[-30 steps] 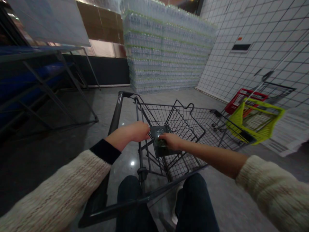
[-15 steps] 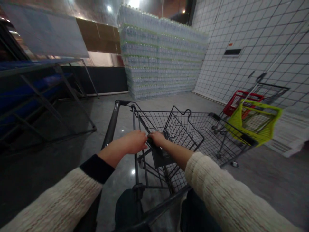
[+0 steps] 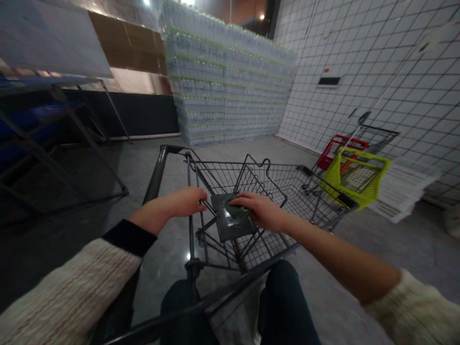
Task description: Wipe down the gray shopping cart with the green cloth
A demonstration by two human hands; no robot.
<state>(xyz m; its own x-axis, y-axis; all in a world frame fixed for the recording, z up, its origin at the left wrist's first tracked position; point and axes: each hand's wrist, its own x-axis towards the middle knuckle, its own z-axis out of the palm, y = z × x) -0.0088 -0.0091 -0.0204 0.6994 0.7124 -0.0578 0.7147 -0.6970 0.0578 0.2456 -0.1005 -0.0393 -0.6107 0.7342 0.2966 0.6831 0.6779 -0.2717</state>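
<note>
A small green packet [image 3: 237,209] lies on a dark flap [image 3: 226,225] inside the front of a wire cart [image 3: 276,177], near the cart's near end; the right hand [image 3: 262,212] is over it, fingers [image 3: 247,201] slightly curled with the tips touching the packet; can't tell if it's pinched or just touched. The left hand [image 3: 176,202] is just beside the cart's wire side, fingers [image 3: 197,201] loosely curled, holding nothing visible, tips near the wires; a dark rail [image 3: 156,170] runs just left of it. Knit sleeves [image 3: 61,287] cover both forearms; dark trousers [image 3: 283,302] show below the cart. Ahead stands a wall of shrink-wrapped bottles [image 3: 230,81]; right, a tiled wall [image 3: 359,62], a yellow basket [image 3: 355,179], a red basket [image 3: 341,151] and papers [image 3: 398,189]; left, a metal rack [image 3: 61,124].
</note>
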